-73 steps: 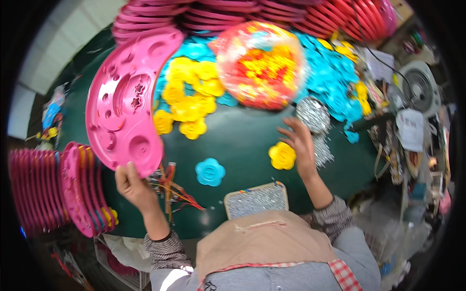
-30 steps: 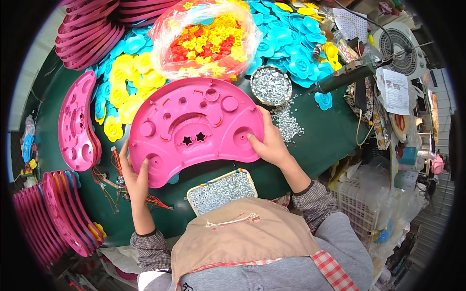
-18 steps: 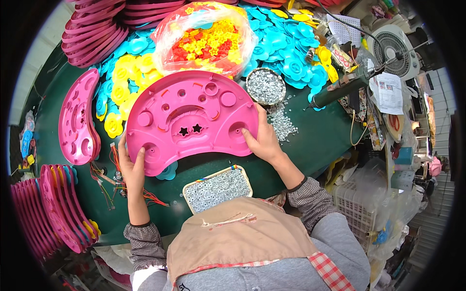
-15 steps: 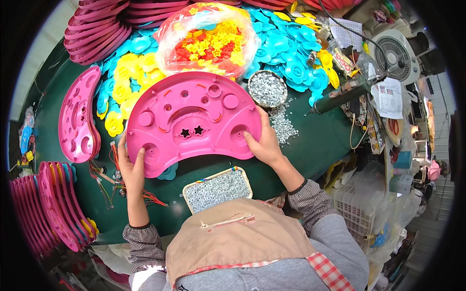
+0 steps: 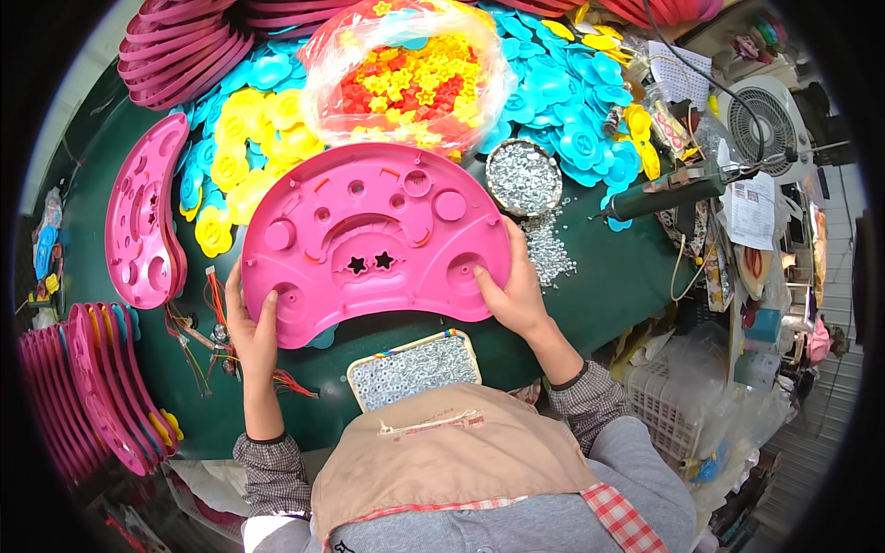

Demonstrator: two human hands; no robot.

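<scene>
A pink curved plastic panel (image 5: 369,295), arch-shaped with two star-shaped holes and several round recesses, is held in front of me above the green table. My left hand (image 5: 253,327) grips its lower left end, thumb on top and fingers behind the edge. At the right end, my right hand (image 5: 516,286) clasps it the same way, thumb by a round recess. Below the panel lies a shallow cream tray (image 5: 474,354) of small metal parts. Past its upper right side stands a round bowl (image 5: 491,188) of small silver pieces, some spilled beside it.
Another pink panel stack (image 5: 138,221) lies left, with wires and connectors (image 5: 217,336) nearby. Blue discs (image 5: 581,138), yellow flower pieces (image 5: 241,120) and a plastic bag (image 5: 318,101) of stars fill the back. A dark green power screwdriver (image 5: 668,189) hangs right; pink panels (image 5: 111,396) stand lower left.
The view has shifted slightly, so most things sit a little differently in the picture. Both hands keep the same hold on the pink panel.
</scene>
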